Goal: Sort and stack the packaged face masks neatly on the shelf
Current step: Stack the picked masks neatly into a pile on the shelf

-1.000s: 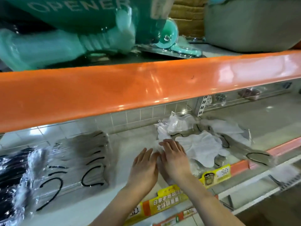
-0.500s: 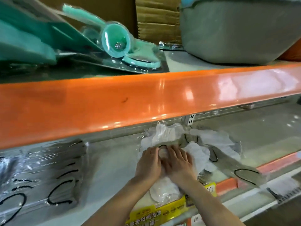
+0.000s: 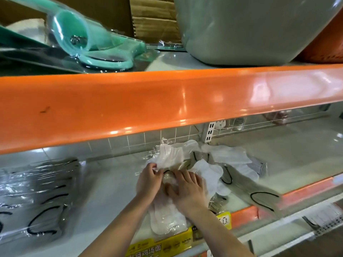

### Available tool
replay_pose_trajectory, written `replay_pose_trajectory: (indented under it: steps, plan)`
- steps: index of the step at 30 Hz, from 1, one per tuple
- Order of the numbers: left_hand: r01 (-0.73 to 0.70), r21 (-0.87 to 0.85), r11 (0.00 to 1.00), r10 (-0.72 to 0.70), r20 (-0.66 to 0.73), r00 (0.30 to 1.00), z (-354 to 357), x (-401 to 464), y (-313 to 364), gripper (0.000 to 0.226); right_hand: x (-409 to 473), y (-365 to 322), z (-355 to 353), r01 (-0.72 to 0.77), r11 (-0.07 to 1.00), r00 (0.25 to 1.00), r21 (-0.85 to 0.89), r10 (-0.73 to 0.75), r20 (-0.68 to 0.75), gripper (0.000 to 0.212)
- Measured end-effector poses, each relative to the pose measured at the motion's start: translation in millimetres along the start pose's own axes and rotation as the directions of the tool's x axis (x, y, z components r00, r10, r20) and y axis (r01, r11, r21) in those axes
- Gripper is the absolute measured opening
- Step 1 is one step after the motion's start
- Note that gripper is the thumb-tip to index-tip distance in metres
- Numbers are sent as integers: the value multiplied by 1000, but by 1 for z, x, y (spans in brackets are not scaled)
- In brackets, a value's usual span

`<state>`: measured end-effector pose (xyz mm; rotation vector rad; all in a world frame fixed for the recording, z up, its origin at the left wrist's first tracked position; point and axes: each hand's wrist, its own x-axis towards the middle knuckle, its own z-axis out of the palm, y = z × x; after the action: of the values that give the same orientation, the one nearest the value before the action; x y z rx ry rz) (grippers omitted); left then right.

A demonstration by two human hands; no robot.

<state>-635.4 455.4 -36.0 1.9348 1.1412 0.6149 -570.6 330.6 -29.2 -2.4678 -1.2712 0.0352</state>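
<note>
A loose heap of clear-wrapped white face masks (image 3: 224, 160) lies on the pale shelf (image 3: 115, 182) under the orange shelf edge. One white packaged mask (image 3: 167, 219) lies flat near the shelf front, beneath my wrists. My left hand (image 3: 149, 180) pinches the clear wrapper of a white mask packet (image 3: 172, 156) at the heap's near side. My right hand (image 3: 187, 190) rests flat on the packets beside it, fingers spread. A grey mask with a black ear loop (image 3: 259, 195) hangs over the shelf front at right. At far left sits a stack of wrapped grey masks (image 3: 37, 197).
The orange edge (image 3: 167, 104) of the upper shelf hangs low over the work space. On it lie teal packaged openers (image 3: 89, 41) and a grey tub (image 3: 250, 28). A yellow price label (image 3: 159, 245) lines the shelf front. A wire grid backs the shelf.
My left hand has curled from lying flat to pinching a packet's wrapper. Both hands have reached deeper into the heap, and my head has dropped a little.
</note>
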Motion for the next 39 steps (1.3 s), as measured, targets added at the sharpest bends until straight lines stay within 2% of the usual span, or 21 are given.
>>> replay_pose_trajectory:
  steps: [2,4,6,9,10,16,18,20,22,25,27,30,32,34,37,39]
  plan:
    - [-21,-62,998,21,-8,1000,-4,1,0,15,-1,0,0,43,999,999,10,-44,10,73]
    - [-40,-79,996,38,-33,999,-7,-2,-2,27,-3,-1,2,78,997,997,20,-78,-2,65]
    - [-36,-66,997,33,-40,999,-12,-7,-4,40,-2,-2,6,96,995,995,33,-95,-34,59]
    - [-22,22,1000,21,22,1000,-18,-14,-6,48,-3,2,13,93,995,994,26,-92,-54,54]
    - [-29,36,999,29,4,1000,-27,-18,-11,51,-1,-4,14,111,994,992,19,-110,-57,53]
    - [-38,68,997,36,33,999,-41,-32,-13,48,3,-2,20,90,996,982,12,-86,-170,45]
    - [-37,147,988,32,39,999,-44,-38,-11,45,3,-4,18,100,995,983,1,-99,-154,51]
    - [-55,272,961,54,12,998,-48,-45,-7,41,4,-7,11,118,993,991,-22,-119,-61,64]
    - [-115,441,890,149,-43,988,-54,-49,-1,33,9,-11,4,131,990,991,-48,-129,37,70]
    - [-237,567,789,367,-126,922,-66,-52,0,21,20,-22,0,128,989,989,-79,-121,86,46]
    - [-347,544,764,513,-185,838,-69,-46,-9,22,25,-30,-1,155,986,988,-61,-154,20,40]
    - [-484,418,769,614,-272,741,-81,-40,-11,20,31,-40,-9,264,964,964,-25,-265,-20,43]
    - [-590,335,734,673,-250,696,-91,-40,-3,15,36,-46,-14,336,942,940,-3,-336,-55,48]
    - [-651,305,695,719,-255,647,-100,-42,4,10,42,-55,-18,387,922,913,-9,-384,-139,35]
    - [-638,260,725,687,-346,639,-112,-45,13,13,49,-66,-24,392,918,879,65,-353,-320,7]
    - [-584,213,783,613,-421,669,-119,-46,13,27,52,-71,-31,376,909,877,181,-287,-385,7]
